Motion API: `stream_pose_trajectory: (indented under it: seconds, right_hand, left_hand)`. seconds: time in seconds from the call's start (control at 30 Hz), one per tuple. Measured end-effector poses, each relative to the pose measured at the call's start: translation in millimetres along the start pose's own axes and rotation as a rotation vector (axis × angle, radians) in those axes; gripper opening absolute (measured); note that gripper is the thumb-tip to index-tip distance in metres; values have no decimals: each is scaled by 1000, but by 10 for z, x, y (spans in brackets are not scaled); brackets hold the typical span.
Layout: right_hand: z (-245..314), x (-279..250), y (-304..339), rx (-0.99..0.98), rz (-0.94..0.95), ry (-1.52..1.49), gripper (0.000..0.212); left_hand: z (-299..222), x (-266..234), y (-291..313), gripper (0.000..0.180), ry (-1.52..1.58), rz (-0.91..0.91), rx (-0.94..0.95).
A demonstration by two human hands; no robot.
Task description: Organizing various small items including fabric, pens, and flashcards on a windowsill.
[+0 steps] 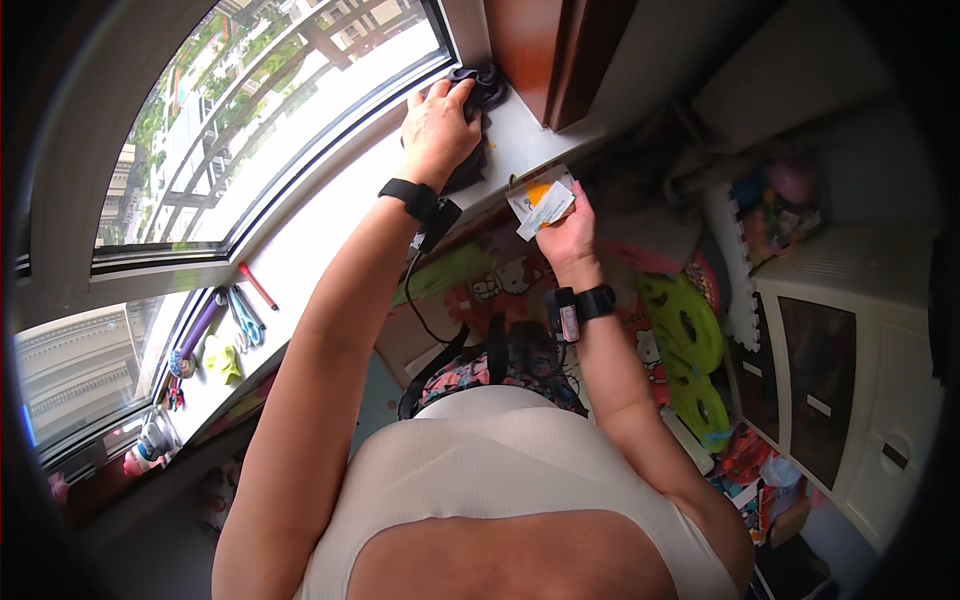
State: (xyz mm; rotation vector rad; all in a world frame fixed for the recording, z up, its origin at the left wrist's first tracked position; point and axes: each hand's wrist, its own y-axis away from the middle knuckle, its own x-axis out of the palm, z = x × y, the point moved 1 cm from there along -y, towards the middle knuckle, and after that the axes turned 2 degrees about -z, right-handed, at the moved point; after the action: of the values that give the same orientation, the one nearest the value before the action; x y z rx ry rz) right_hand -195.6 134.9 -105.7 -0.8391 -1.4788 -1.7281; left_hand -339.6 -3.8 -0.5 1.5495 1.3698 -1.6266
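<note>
Left hand (440,128) clutching dark cloth (486,88) against windowsill (515,143), cloth bunched rightward; right hand (569,232), farther from window (270,125), gripping papers (546,209) beside windowsill.

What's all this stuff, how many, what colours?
panes: two, clear, left
sill: one, white, left
cloth: one, dark, sill
stick: one, red, sill
rod: one, purple, sill
tool: one, blue, sill
small item: one, lime, sill
papery items: at least two, mostly white, centre
wooden panel: one, brown, top
patterned fabric: one, multicoloured, centre
holed pieces: several, green, right
cabinet: one, white, right
clutter: uncountable, mixed, right
vest: one, whitish, bottom
wristbands: two, black, centre
arms: two, bottom
left hand: one, on cloth
right hand: one, holding papery items
</note>
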Motion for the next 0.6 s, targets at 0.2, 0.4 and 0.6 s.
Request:
stream_pose_trajectory:
  seconds: [0.2, 0.4, 0.6]
  right_hand:
    - [-29, -5, -13, 2, 0, 30, 47]
    - [-106, 108, 30, 22, -52, 56, 49]
    - [-216, 25, -69, 74, 44, -20, 50]
  left_hand:
    - [-158, -128, -137, 46, 174, 284, 240]
    - [103, -228, -154, 44, 351, 141, 307]
    - [269, 44, -80, 42, 182, 49, 319]
